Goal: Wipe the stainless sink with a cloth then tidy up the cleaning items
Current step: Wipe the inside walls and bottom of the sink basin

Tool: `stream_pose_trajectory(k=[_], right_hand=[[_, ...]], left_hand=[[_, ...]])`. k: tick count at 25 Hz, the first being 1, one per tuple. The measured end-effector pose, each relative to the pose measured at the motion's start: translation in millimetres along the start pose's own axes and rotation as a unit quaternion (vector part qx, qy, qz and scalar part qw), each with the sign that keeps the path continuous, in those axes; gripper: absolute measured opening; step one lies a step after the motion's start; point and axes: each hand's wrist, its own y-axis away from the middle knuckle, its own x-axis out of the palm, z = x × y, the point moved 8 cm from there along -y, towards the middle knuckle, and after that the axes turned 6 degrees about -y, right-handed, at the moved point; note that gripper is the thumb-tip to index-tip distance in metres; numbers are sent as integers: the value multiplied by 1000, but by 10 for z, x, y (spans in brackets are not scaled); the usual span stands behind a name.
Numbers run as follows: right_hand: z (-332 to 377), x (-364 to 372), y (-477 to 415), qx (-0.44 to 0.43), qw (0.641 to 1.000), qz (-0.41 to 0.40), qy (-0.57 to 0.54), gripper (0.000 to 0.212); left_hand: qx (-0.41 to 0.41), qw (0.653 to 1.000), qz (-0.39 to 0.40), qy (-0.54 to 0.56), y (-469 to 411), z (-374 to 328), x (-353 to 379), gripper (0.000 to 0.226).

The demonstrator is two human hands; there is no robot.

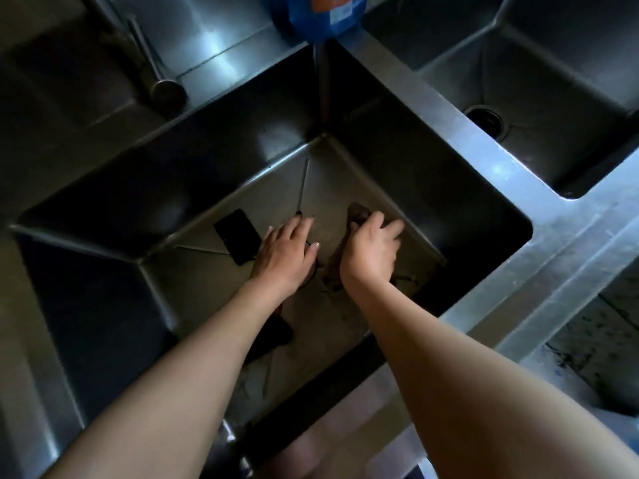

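Both arms reach down into the deep stainless sink [432, 174]. My right hand [371, 248] has its fingers curled round a dark brownish cloth [356, 210] bunched on the sink floor. My left hand [287, 252] lies flat with straight fingers on the sink bottom, right beside the cloth. A flat black rectangular item [235, 233] lies on the sink floor just left of my left hand. The light is dim and the cloth's edges are hard to make out.
A blue bottle with an orange and white label [323, 15] stands on the back ledge above the sink corner. A second basin with a round drain [485, 121] lies to the right. A faucet spout [152, 67] hangs at upper left.
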Motion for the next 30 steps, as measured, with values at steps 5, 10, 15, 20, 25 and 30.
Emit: stream_pose_trajectory(k=[5,10,15,20,25,30], right_hand=[[-126,67,65,106,992,-33,-57,33],[-365,315,159,249,958,-91,-111,38],[-599,445,169,279,941,-169,-91,39],[-997,536,12,302,934,-169,-86,56],[-1122,886,-53,206,975,-80,-1,76],[-1281,840,-179,305,932,-190,-43,56]], left_hand=[[66,997,32,-17,-150,95,114,52],[151,985,82,-9,-281,212,384,51],[241,963,109,-48,-424,183,670,49],[309,937,107,-125,-668,-114,981,52],[319,934,100,-126,-788,-360,1204,49],[312,943,43,-107,-915,-311,1298,50]])
